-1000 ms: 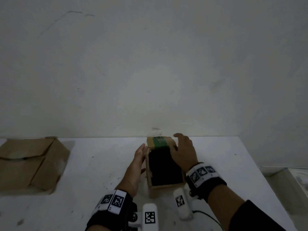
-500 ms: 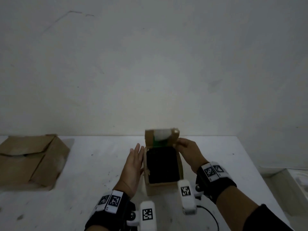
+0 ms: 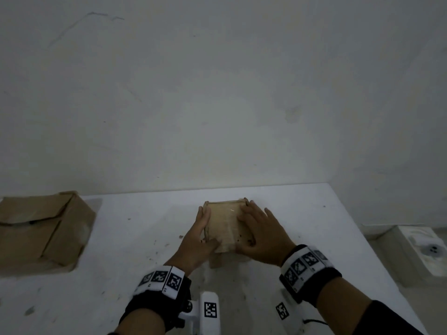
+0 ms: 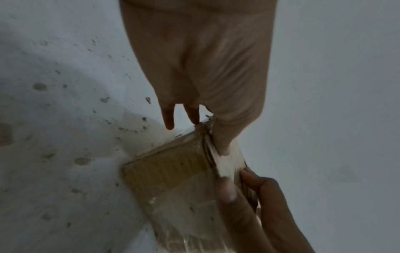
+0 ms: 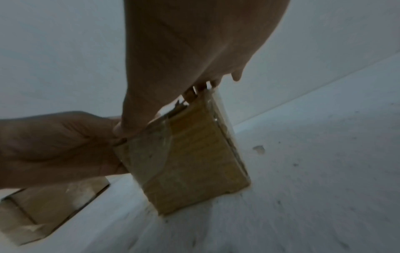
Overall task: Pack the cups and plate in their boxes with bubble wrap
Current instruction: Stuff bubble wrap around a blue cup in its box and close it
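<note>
A small cardboard box (image 3: 225, 223) stands in the middle of the white table (image 3: 121, 250), its lid flap down and glossy with clear tape. My left hand (image 3: 204, 228) lies with straight fingers along the box's left wall and its thumb on the lid's near corner. My right hand (image 3: 251, 228) rests flat on the right half of the lid, fingers reaching the far edge. The wrist views show the same box (image 4: 173, 171) (image 5: 194, 162) held between both hands. What is inside is hidden. No cup, plate or bubble wrap shows.
A larger brown cardboard box (image 3: 41, 228) with folded flaps sits at the table's left end, also seen as the big box (image 5: 43, 214). The table's right edge runs down to a white moulded tray (image 3: 420, 250) on the floor. A plain wall stands behind the table.
The lid flap stood upright with the dark inside showing; now it is folded down. My right hand moved from the flap onto the lid, and my left thumb came onto it.
</note>
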{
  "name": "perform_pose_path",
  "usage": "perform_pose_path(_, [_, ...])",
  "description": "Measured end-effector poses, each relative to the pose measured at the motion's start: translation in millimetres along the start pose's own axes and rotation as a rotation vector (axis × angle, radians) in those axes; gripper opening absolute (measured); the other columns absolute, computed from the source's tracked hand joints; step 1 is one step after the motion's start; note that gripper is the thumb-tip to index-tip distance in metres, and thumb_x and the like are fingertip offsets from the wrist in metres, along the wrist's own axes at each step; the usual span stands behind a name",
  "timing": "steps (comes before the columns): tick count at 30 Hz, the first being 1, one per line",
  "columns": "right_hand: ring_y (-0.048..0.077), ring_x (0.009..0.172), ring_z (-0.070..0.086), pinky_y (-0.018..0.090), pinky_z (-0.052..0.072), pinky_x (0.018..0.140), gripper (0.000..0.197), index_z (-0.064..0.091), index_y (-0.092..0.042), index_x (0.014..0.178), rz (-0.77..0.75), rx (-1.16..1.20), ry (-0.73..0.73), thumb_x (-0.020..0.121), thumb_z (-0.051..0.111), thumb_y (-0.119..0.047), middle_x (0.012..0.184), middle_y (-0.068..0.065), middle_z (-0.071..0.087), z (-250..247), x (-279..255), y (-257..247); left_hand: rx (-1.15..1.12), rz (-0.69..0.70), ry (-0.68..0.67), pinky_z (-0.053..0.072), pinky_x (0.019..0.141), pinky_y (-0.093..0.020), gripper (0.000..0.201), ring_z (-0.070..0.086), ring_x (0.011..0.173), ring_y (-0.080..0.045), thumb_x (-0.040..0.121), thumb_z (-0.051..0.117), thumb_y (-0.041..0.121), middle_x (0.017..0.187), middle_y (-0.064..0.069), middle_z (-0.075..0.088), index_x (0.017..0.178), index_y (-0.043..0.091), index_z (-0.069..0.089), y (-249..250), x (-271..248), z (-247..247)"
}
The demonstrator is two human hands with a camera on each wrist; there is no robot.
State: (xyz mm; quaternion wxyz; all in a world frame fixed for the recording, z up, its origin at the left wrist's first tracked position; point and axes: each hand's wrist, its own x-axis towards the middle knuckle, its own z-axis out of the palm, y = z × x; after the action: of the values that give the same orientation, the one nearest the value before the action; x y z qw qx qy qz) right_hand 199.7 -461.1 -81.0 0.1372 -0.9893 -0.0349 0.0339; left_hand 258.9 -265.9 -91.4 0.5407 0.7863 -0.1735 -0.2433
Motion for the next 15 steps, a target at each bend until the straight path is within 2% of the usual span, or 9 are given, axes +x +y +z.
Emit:
perform_pose_path(2, [0.030, 0.143, 0.021, 0.053, 0.023, 0.111, 0.099, 0.046, -0.009, 0.129, -0.003, -0.099, 0.033, 0.065, 0.032, -0.083, 0.152, 0.010, 0.031, 8, -3, -11, 0.033, 0.002, 0.007, 0.029, 0.115, -0.038, 0.087, 0.006, 0.144, -0.012, 0.086, 0.063, 0.007, 0.157, 0.007, -0.007, 0.148, 0.025, 0.006, -5, 1, 1])
perform_pose_path(4, [0.036, 0.131, 0.043, 0.056, 0.043, 0.096, 0.089, 0.049, -0.008, 0.116, 0.043, -0.139, 0.052, 0.066, 0.034, -0.080, 0.138, 0.017, 0.049, 16, -3, -17, 0.052, 0.020, 0.005, 0.029, 0.115, -0.039, 0.087, 0.006, 0.145, -0.012, 0.086, 0.063, 0.007, 0.157, 0.007, -0.008, 0.148, 0.025, 0.005, -8, 2, 1])
perform_pose_path(5, [0.039, 0.127, 0.047, 0.055, 0.048, 0.091, 0.085, 0.048, -0.008, 0.111, 0.047, -0.136, 0.069, 0.067, 0.035, -0.079, 0.134, 0.019, 0.053, 18, -1, -18, 0.061, 0.036, 0.013, 0.029, 0.114, -0.040, 0.087, 0.006, 0.145, -0.013, 0.086, 0.063, 0.008, 0.157, 0.007, -0.008, 0.148, 0.026, 0.005, -11, 3, 1])
perform_pose_path(9, [0.046, 0.124, 0.046, 0.056, 0.048, 0.090, 0.079, 0.054, -0.004, 0.102, 0.030, -0.180, 0.048, 0.069, 0.046, -0.075, 0.130, 0.025, 0.054, 25, 0, -18, 0.101, 0.064, 0.035, 0.027, 0.115, -0.042, 0.088, 0.004, 0.145, -0.013, 0.087, 0.062, 0.010, 0.157, 0.007, -0.007, 0.148, 0.025, 0.001, -16, 3, 2])
perform_pose_path(10, [0.047, 0.124, 0.046, 0.057, 0.049, 0.089, 0.079, 0.054, -0.003, 0.102, 0.023, -0.203, 0.038, 0.064, 0.057, -0.072, 0.130, 0.026, 0.054, 26, -1, -18, 0.108, 0.064, 0.035, 0.026, 0.116, -0.040, 0.088, 0.004, 0.145, -0.013, 0.087, 0.062, 0.010, 0.157, 0.006, -0.008, 0.148, 0.024, 0.001, -15, 2, 2])
perform_pose_path(12, [0.048, 0.124, 0.045, 0.060, 0.049, 0.086, 0.092, 0.051, -0.004, 0.107, 0.025, -0.252, -0.004, 0.044, 0.075, -0.066, 0.131, 0.025, 0.053, 26, -2, -19, 0.126, 0.071, 0.036, 0.025, 0.116, -0.035, 0.087, 0.005, 0.145, -0.015, 0.087, 0.062, 0.010, 0.157, 0.005, -0.008, 0.149, 0.024, 0.001, -16, 1, 4])
perform_pose_path(13, [0.048, 0.125, 0.045, 0.062, 0.049, 0.086, 0.097, 0.049, -0.005, 0.108, 0.038, -0.257, -0.006, 0.038, 0.075, -0.068, 0.131, 0.023, 0.053, 26, -3, -19, 0.138, 0.080, 0.040, 0.023, 0.115, -0.030, 0.087, 0.006, 0.145, -0.015, 0.087, 0.061, 0.011, 0.158, 0.005, -0.007, 0.149, 0.024, 0.001, -16, 1, 4])
perform_pose_path(15, [0.045, 0.127, 0.044, 0.063, 0.046, 0.087, 0.099, 0.048, -0.007, 0.107, 0.086, -0.248, 0.031, 0.043, 0.056, -0.082, 0.131, 0.019, 0.053, 28, -3, -23, 0.161, 0.083, 0.055, 0.021, 0.109, -0.021, 0.087, 0.008, 0.144, -0.015, 0.087, 0.061, 0.012, 0.158, 0.004, -0.005, 0.148, 0.024, 0.001, -15, -1, 5])
